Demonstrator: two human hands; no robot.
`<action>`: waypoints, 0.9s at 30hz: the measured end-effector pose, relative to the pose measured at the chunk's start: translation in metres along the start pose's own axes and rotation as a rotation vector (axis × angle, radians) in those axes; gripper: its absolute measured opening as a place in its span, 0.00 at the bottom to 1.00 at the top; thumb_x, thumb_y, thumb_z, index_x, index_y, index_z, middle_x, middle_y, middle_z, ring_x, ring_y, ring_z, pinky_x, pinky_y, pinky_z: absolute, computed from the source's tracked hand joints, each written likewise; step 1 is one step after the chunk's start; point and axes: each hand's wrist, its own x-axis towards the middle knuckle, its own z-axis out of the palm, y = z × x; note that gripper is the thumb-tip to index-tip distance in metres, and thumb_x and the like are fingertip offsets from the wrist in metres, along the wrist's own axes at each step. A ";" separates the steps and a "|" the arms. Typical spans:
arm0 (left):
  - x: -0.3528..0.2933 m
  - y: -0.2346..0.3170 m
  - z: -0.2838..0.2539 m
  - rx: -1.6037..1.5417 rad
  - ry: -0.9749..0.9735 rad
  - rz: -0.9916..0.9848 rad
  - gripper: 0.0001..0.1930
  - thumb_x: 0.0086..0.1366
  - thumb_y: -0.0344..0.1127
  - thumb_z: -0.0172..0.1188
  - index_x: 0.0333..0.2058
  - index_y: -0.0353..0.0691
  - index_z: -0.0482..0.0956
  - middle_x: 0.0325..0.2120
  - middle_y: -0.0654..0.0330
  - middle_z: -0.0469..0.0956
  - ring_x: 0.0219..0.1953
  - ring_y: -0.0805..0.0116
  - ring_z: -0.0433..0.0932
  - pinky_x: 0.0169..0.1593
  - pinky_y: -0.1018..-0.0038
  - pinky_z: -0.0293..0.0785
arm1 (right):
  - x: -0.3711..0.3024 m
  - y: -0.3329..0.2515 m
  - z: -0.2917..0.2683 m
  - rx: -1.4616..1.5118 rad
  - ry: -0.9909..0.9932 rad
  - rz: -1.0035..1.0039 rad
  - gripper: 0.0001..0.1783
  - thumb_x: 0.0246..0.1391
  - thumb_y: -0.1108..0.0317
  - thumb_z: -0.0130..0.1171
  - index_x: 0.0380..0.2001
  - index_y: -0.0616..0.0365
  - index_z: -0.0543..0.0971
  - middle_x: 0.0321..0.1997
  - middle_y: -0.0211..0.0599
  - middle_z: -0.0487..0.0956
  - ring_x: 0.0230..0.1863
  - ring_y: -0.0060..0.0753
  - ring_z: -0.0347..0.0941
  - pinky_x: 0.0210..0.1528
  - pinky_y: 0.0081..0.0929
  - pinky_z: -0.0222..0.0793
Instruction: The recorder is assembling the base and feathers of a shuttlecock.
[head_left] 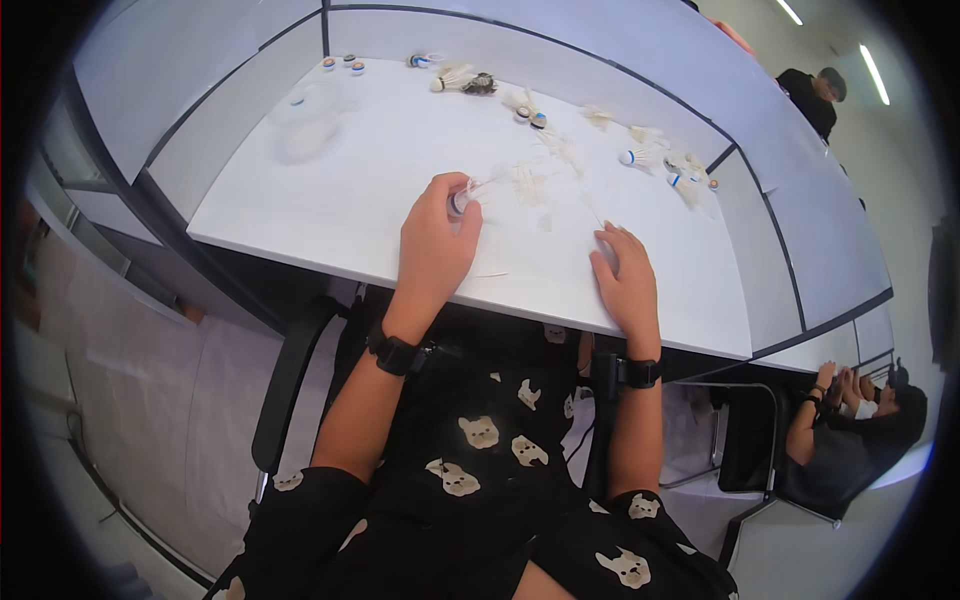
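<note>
My left hand [437,235] is closed around a shuttlecock base [458,203] with a blue band, and thin pale quills stick out of it. Most of the base is covered by the fingers. To the right, my right hand [626,275] rests low over the white table [540,285]. Its fingertips are pinched on a thin white feather [593,209], which points away from me. Loose white feathers [528,184] lie scattered between and beyond both hands. A single quill [490,274] lies near the front edge, just right of my left wrist.
Along the back are cork bases [357,69], a feathered shuttlecock [452,78] and a dark clump [481,84]. Blue-banded shuttlecocks [640,158] stand at the right. A blurred, pale translucent thing [305,132] is at the left. Partition panels [530,55] enclose the table; other people sit beyond.
</note>
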 end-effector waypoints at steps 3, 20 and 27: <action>0.000 -0.002 0.001 0.035 -0.014 0.048 0.17 0.62 0.31 0.60 0.49 0.35 0.72 0.43 0.49 0.79 0.42 0.53 0.79 0.47 0.65 0.75 | 0.000 -0.002 -0.001 0.008 0.012 -0.006 0.16 0.56 0.67 0.60 0.47 0.60 0.80 0.59 0.49 0.77 0.63 0.55 0.68 0.65 0.42 0.63; 0.014 -0.006 -0.004 0.077 -0.140 0.078 0.23 0.61 0.31 0.61 0.55 0.41 0.71 0.46 0.50 0.74 0.50 0.52 0.77 0.51 0.63 0.74 | 0.031 -0.002 -0.032 0.131 -0.179 0.228 0.22 0.58 0.56 0.60 0.52 0.56 0.78 0.52 0.51 0.80 0.56 0.54 0.74 0.57 0.39 0.69; 0.069 0.007 0.000 -0.138 -0.254 0.018 0.21 0.62 0.34 0.62 0.54 0.39 0.73 0.42 0.54 0.78 0.47 0.64 0.78 0.48 0.70 0.73 | 0.075 0.006 -0.026 0.267 -0.212 0.272 0.27 0.57 0.52 0.60 0.55 0.57 0.75 0.49 0.52 0.81 0.51 0.49 0.78 0.55 0.36 0.70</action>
